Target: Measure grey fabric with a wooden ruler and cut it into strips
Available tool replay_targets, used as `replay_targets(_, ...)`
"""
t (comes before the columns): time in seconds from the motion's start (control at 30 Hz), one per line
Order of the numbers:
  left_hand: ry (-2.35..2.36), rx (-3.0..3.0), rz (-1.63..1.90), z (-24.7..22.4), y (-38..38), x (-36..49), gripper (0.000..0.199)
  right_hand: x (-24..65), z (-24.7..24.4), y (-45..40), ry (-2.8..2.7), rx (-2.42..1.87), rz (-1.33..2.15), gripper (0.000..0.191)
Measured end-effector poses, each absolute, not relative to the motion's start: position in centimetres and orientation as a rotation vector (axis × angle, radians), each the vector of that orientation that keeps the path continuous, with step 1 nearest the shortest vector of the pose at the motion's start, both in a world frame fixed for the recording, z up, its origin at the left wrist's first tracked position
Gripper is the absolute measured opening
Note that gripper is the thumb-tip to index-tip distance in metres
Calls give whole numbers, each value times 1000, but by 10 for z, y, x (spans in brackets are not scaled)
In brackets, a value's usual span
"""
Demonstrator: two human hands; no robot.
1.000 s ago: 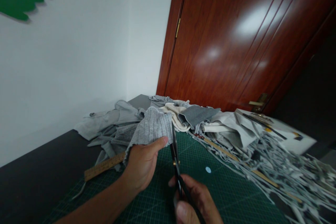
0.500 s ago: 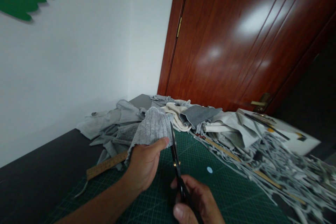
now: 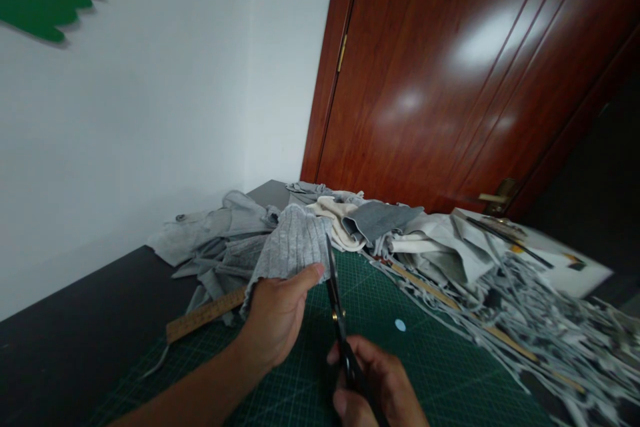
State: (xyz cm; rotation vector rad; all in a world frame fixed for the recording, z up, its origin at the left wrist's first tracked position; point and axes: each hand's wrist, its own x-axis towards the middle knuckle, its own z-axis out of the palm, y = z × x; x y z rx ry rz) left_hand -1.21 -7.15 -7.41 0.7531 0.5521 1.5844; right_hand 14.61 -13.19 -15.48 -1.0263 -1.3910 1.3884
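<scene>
My left hand (image 3: 280, 310) is closed on a piece of grey ribbed knit fabric (image 3: 295, 240), its thumb pressed on top near the right edge. The fabric is lifted above the green cutting mat (image 3: 370, 307). In my right hand (image 3: 380, 380) is a pair of black scissors (image 3: 336, 307), with the fingers wrapped round the handles. The blades point away from me and lie along the fabric's right edge, just right of my left thumb. Whether the blades are parted is hard to make out.
A wooden ruler (image 3: 205, 315) lies left of my left hand. Grey garments (image 3: 215, 233) are heaped behind it. To the right are a long wooden stick (image 3: 430, 290), a tangle of fabric strips (image 3: 540, 307) and a white box (image 3: 580, 273). A small pale disc (image 3: 400, 325) rests on the mat.
Both hands, the fabric and the scissors keep almost the same place. The whole view has shifted very slightly.
</scene>
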Motion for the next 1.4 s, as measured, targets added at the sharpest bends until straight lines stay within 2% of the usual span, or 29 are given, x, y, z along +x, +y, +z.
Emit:
replay_targets(0.17,549,748,1606,-73,-71,-11,47,144,-152,-130,-1398,-1056,1392,27)
replay_targets(0.43,585,726,1628,-72,-73,-10,55,140,-141,-134,-1407,-1109,1351,24)
replay_targets(0.9,672,761,1638,-77,-69,-11,22,139,-142,-134,-1427,-1183,1321,21)
replay_targets(1.17,671,808,1660,-77,-69,-12,44,139,-140,-137,-1452,-1140,1298,22)
replay_targets(1.4,657,794,1648,-77,-70,-12,49,138,-142,-137,-1436,-1142,1309,24)
